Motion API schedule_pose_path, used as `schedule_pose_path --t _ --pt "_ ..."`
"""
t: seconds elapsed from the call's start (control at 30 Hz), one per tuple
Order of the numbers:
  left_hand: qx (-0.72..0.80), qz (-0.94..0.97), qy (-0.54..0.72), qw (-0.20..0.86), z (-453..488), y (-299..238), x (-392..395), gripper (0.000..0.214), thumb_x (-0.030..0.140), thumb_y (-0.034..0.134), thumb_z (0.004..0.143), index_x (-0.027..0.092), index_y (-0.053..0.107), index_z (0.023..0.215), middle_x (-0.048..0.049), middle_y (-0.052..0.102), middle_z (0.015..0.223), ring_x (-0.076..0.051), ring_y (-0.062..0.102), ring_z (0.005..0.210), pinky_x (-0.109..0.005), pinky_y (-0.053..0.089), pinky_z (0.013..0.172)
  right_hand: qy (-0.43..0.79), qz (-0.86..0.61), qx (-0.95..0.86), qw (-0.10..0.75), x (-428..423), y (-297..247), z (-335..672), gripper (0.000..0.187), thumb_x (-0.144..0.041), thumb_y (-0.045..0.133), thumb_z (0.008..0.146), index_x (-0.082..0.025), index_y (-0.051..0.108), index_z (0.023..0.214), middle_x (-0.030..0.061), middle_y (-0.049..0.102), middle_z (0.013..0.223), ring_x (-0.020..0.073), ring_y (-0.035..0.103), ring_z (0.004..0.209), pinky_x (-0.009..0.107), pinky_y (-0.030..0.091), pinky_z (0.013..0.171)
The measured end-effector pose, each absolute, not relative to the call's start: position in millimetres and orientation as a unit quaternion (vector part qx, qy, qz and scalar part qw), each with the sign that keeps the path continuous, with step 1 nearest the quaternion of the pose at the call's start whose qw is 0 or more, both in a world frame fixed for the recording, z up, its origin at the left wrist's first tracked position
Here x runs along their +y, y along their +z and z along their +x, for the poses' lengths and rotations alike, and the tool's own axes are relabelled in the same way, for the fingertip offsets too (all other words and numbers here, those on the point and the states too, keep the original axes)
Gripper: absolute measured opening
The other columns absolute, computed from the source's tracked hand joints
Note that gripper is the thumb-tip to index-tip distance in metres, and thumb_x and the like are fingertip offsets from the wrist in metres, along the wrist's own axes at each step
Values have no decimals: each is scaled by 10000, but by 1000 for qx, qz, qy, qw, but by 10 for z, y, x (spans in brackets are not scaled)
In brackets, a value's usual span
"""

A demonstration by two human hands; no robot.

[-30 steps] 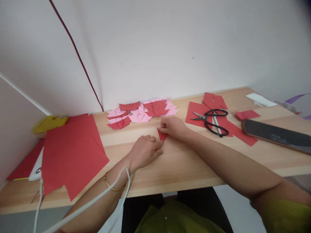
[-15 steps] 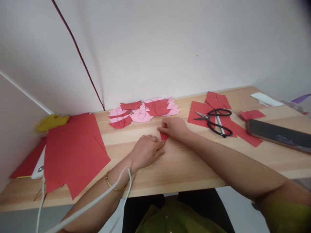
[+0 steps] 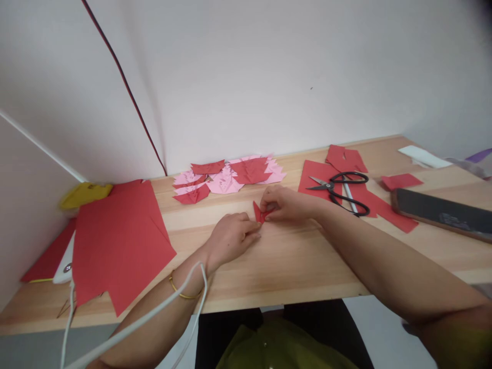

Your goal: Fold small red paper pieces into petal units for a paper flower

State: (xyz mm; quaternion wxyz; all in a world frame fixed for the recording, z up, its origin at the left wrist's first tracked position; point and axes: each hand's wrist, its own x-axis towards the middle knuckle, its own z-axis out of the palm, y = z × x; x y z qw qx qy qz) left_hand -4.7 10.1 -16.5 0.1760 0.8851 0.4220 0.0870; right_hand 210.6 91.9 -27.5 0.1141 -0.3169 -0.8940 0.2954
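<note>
A small folded piece of red paper (image 3: 258, 211) lies on the wooden table between my hands, partly covered by fingers. My left hand (image 3: 235, 233) rests on the tabletop, its fingertips pressing the lower edge of the paper. My right hand (image 3: 286, 203) pinches the paper's right side between thumb and fingers. Just behind stands a group of folded pink paper pieces (image 3: 225, 180) and folded red paper pieces (image 3: 251, 170) along the wall. Black-handled scissors (image 3: 338, 189) lie partly open to the right of my right hand.
Large red sheets (image 3: 119, 241) cover the table's left side, over a white device with a cable (image 3: 68, 318). A yellow item (image 3: 86, 195) sits behind them. Red scraps (image 3: 395, 212) and a dark long block (image 3: 442, 210) lie at right. The cable loops over my left forearm.
My right hand has shifted slightly right, its fingers now pinching the right part of the red paper; more of the paper's left point shows. My left hand stays nearly in place.
</note>
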Motion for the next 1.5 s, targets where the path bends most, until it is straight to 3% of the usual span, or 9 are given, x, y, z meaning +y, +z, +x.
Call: schedule_pose_path --t 0.13,0.37,0.5,0.67,0.8,1.0,1.27,1.5 --pt "482 833 172 211 -55 -175 131 181 254 521 843 189 665 933 -43 611 876 -151 563 801 -275 438 733 296 -337 -887 109 860 -237 2075 85 -244 628 719 -171 615 760 35 610 865 151 521 806 250 384 702" --pt "518 786 217 259 -71 -207 187 219 245 563 802 192 660 991 -36 665 897 -161 590 812 -284 453 745 387 -316 -853 150 745 -178 2011 50 -228 574 772 -180 580 778 -11 614 762 110 520 672 220 384 605" --pt "531 733 253 342 -71 -231 199 151 251 542 805 179 669 846 -7 671 794 -140 585 725 -254 437 671 413 -296 -834 215 665 -156 1939 53 -216 568 789 -174 546 766 5 618 794 113 541 706 235 427 642" --pt "526 635 327 462 -60 -213 212 192 315 625 742 144 636 828 -4 622 732 -110 528 640 -234 402 608 472 -299 -765 320 656 -150 1883 153 -221 635 750 -180 527 850 21 608 860 131 585 804 275 480 741" --pt "520 589 367 498 -61 -220 224 199 317 656 718 138 621 799 20 567 662 -83 471 579 -218 366 566 551 -291 -712 324 695 -181 1887 264 -293 663 747 -180 537 950 40 628 932 145 614 853 296 489 779" --pt "510 608 372 482 -48 -244 214 178 277 657 720 137 644 827 -2 612 718 -106 524 641 -233 408 618 524 -316 -751 249 657 -194 1888 171 -325 596 801 -164 610 859 19 638 815 130 571 743 252 443 676" --pt "526 650 336 434 -52 -239 195 161 270 616 748 138 669 823 -13 635 717 -132 546 668 -244 415 638 480 -323 -775 254 583 -151 1836 126 -281 569 803 -157 589 818 -6 587 695 105 510 628 223 382 582" --pt "526 711 313 346 -53 -178 186 157 281 558 786 145 623 829 0 597 706 -123 497 626 -236 386 592 454 -339 -773 286 528 -172 1761 116 -273 536 814 -163 573 817 22 612 749 132 551 668 250 418 608"
